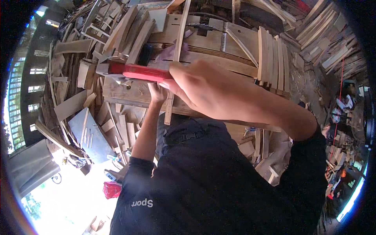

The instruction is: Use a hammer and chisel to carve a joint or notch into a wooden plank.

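Observation:
My right hand (199,88) is closed round the red handle of a hammer (147,73). The hammer lies across the view, its dark metal head at the left end. Below the handle, my left hand (156,93) is beside a long narrow wooden strip (180,35). The handle hides its fingers, so I cannot make out whether they grip anything. Running from the far side of the wooden workbench (121,92) over its near edge, the strip passes under my right hand. Dark outlines mark its near end, which sticks out toward my body.
Curved wooden pieces (270,58) stand in a row at the bench's right. More boards (133,33) lean at its left. A metal ruler (224,41) lies toward the back. Offcuts cover the floor at left, near a grey sheet (92,135). Stacked timber (325,27) fills the far right.

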Demonstrator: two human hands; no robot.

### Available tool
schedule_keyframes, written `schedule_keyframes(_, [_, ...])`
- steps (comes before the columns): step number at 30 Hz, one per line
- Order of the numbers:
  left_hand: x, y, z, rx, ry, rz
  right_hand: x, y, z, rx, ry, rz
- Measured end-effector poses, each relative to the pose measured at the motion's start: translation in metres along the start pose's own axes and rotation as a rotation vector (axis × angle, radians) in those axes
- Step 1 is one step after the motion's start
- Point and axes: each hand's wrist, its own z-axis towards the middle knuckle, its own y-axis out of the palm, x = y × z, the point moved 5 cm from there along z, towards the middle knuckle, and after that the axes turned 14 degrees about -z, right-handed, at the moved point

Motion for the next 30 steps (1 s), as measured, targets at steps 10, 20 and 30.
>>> schedule_keyframes(10, [0.024, 0.021, 0.007, 0.079, 0.037, -0.216, 0.001, -0.007, -0.001, -0.072, 0.007, 0.043])
schedule_keyframes(20, [-0.021, -0.032, -0.013, 0.333, -0.230, -0.392, -0.007, -0.017, 0.004, -0.072, -0.032, -0.035])
schedule_keyframes(30, [-0.023, -0.028, -0.010, 0.061, -0.118, 0.027, -0.017, -0.017, 0.010, -0.044, -0.053, 0.035])
